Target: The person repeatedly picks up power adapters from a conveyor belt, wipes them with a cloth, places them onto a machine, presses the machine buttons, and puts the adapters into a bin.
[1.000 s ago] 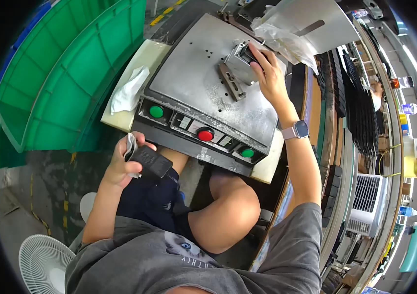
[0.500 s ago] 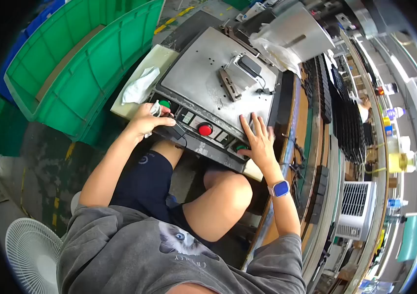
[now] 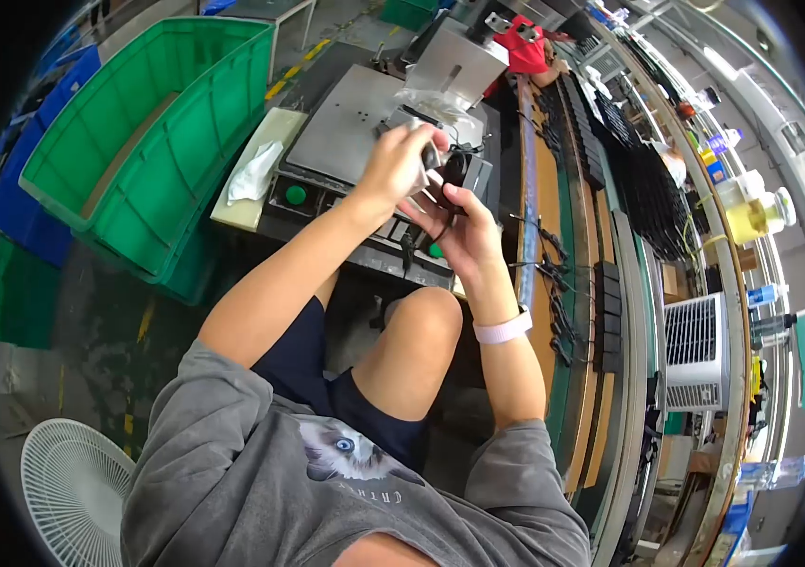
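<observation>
My left hand [image 3: 391, 172] is closed on a crumpled white cloth [image 3: 416, 128], held above the machine's front panel. Right beside it, my right hand [image 3: 467, 231] grips a black power adapter [image 3: 481, 178] with its thin cable bunched at the fingers. The cloth is close to the adapter; whether they touch, I cannot tell. Below my hands is the machine with a flat metal plate [image 3: 334, 123]. Green buttons [image 3: 296, 195] sit on its front panel, and the red one is hidden. Another black adapter [image 3: 421, 115] shows on the fixture behind my left hand, partly covered.
A large green crate [image 3: 176, 151] stands at the left, and another white cloth [image 3: 253, 172] lies on the machine's side ledge. Along the right runs a conveyor line with rows of black adapters [image 3: 608, 317]. A person in red [image 3: 522, 47] is at its far end. A white fan [image 3: 77, 491] stands lower left.
Both hands have left the button panel and come together above it. The adapter, formerly by my left hand, is now in my right. My view has shifted, and a person in red appears.
</observation>
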`<state>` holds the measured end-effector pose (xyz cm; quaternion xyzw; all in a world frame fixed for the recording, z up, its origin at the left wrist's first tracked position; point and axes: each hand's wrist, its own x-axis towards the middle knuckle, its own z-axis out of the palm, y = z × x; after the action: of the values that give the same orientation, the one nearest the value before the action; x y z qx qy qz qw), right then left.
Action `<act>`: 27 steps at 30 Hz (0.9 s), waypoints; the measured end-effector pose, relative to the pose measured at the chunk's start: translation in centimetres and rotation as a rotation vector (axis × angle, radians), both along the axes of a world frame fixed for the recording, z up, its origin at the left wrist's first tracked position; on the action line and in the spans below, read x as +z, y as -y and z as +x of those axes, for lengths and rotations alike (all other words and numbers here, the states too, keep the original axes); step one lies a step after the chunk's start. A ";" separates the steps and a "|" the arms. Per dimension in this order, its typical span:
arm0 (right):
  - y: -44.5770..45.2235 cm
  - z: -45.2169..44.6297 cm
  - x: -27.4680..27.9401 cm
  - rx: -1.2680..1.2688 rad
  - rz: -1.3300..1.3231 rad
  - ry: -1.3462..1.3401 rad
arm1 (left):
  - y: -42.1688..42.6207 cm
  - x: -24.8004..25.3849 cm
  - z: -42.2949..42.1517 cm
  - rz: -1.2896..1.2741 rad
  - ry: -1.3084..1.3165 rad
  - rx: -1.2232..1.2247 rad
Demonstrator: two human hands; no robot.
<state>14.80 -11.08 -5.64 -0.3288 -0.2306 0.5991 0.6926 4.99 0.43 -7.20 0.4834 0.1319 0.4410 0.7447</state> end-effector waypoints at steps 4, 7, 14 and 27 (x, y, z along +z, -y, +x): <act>0.2 2.5 -1.7 -0.079 0.056 -0.332 | 0.5 1.5 3.6 0.149 -0.006 0.009; 0.9 4.9 -2.3 -0.107 0.146 -0.475 | 1.7 4.4 4.1 0.122 0.010 -0.100; 4.1 6.4 0.5 -0.065 0.274 -0.565 | 2.2 5.2 6.8 0.211 0.035 -0.165; 29.8 27.0 14.6 -1.541 -0.340 2.278 | 8.7 -7.3 -7.5 -0.271 -0.125 -0.326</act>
<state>41.80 -40.84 8.93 -0.7543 -0.3502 -0.5060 0.2289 -2.52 -8.30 -14.46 0.4203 0.1560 0.2623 0.8545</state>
